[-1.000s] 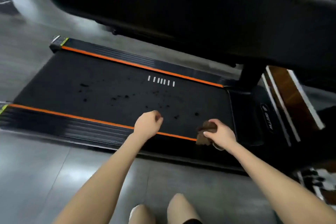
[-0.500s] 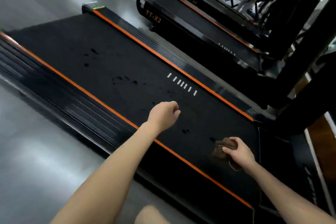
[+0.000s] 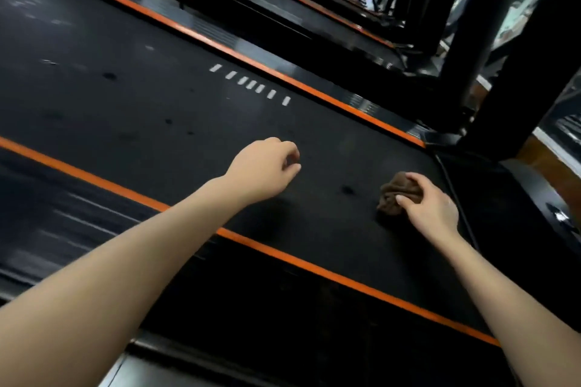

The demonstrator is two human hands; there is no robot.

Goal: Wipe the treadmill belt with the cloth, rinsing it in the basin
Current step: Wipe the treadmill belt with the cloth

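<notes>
The black treadmill belt [image 3: 163, 104] runs across the view between two orange stripes, with dark spots and a row of small white marks on it. A crumpled brown cloth [image 3: 396, 195] lies on the belt's right end. My right hand [image 3: 429, 207] grips the cloth from the right and holds it down on the belt. My left hand [image 3: 264, 168] hovers over the middle of the belt with its fingers curled and nothing in them. No basin is in view.
A dark spot [image 3: 347, 189] sits on the belt just left of the cloth. The treadmill's black uprights [image 3: 515, 50] rise at the right. A second treadmill marked TT-X2 [image 3: 239, 0] stands beyond the far orange stripe.
The view has moved in closer over the belt. My right hand with the cloth has shifted further onto the belt's right end. My left hand stays curled above the belt.
</notes>
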